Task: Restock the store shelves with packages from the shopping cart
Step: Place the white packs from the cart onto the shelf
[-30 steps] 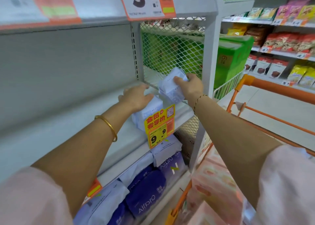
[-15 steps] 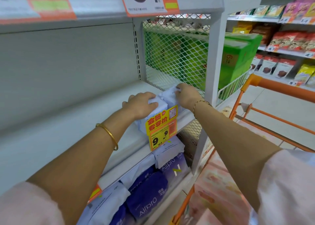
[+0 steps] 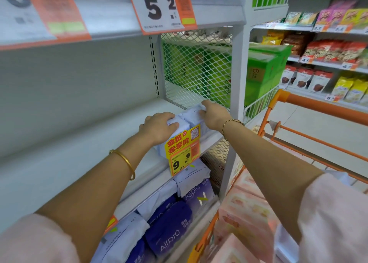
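Observation:
Two pale blue-white packages lie side by side at the right end of the grey middle shelf (image 3: pixel 79 155), behind a yellow price tag (image 3: pixel 183 149). My left hand (image 3: pixel 159 128) lies over the top of the left package (image 3: pixel 182 126), its fingers curled round the package's far side and its thumb on the front. My right hand (image 3: pixel 214 115) presses on the right package (image 3: pixel 193 112) with its index finger stretched toward the mesh side panel. The orange shopping cart (image 3: pixel 310 100) stands at the right and holds pink packages (image 3: pixel 245 213).
A white mesh panel (image 3: pixel 197 67) closes the shelf's right end, with green boxes (image 3: pixel 260 71) behind it. Purple and white Airpro packs (image 3: pixel 169 225) fill the shelf below. A big price sign (image 3: pixel 159 8) hangs on the shelf above. Snack shelves (image 3: pixel 328 55) line the far right.
My right hand has brought its package down from mid-air onto the shelf beside the left one. My left hand has stayed on the left package. The view has shifted slightly.

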